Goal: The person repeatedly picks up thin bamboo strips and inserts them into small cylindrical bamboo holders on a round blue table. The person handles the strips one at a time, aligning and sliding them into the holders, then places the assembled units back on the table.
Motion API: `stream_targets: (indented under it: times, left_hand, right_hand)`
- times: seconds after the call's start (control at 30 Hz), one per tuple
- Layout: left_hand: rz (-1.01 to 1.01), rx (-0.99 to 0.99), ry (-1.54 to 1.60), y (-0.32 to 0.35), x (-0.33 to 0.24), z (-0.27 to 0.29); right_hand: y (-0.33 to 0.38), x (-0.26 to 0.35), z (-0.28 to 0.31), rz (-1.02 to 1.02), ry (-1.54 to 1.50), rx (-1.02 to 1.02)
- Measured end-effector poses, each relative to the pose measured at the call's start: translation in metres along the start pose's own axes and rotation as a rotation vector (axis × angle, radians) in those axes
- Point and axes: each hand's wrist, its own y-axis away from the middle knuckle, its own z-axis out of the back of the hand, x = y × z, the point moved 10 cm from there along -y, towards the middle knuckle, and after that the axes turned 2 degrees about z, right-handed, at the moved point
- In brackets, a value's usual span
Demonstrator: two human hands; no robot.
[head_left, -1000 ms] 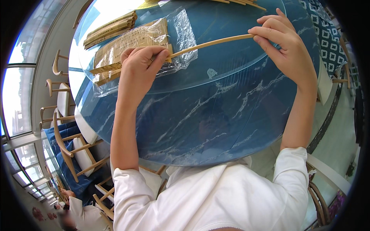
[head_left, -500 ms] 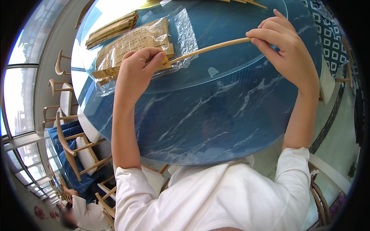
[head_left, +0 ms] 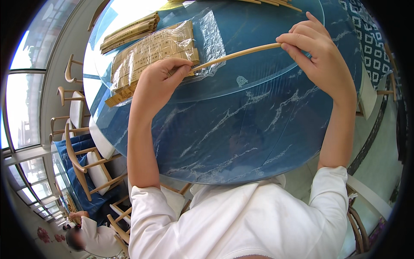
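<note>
A pale pair of chopsticks (head_left: 241, 53) spans the space between my hands, slanting down to the left. At their right end my right hand (head_left: 321, 58) pinches them between thumb and fingertips, little finger raised. My left hand (head_left: 159, 84) is closed in a pinch at their left end. From behind that hand a tan paper sleeve (head_left: 117, 100) sticks out to the left, roughly in line with the chopsticks; its middle and mouth are hidden by my fingers. Just beyond lies a clear plastic bag (head_left: 211, 36) with a stack of tan paper sleeves (head_left: 151, 52).
Bundled filled sleeves (head_left: 131, 32) lie behind the bag. More chopsticks (head_left: 278, 3) rest at the far edge of view. All are on a round glass turntable (head_left: 263, 80) over a blue marbled table (head_left: 233, 142). Wooden chairs (head_left: 97, 170) and another person (head_left: 99, 237) are at left.
My left hand has shifted slightly down and right, and the sleeve's left end has swung lower, past the bag's edge. My right hand keeps its pinch on the chopsticks.
</note>
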Motion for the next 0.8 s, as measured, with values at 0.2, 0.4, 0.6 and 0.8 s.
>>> stream_targets:
  times: [0.2,0.4,0.6,0.8]
  left_hand:
    - [0.049,-0.052,0.023,0.003,-0.007,0.003]
    - [0.023,-0.047,-0.042,0.003,-0.009,0.006]
    - [0.017,-0.025,0.005,0.002,-0.005,0.007]
    - [-0.060,0.020,-0.029,0.003,-0.011,0.002]
  right_hand:
    - [0.001,0.009,0.005,0.015,0.044,0.001]
    - [0.000,0.013,0.013,-0.005,0.044,0.005]
    - [-0.001,0.026,0.016,0.036,0.022,-0.012]
    - [0.001,0.021,0.012,0.056,0.013,-0.014]
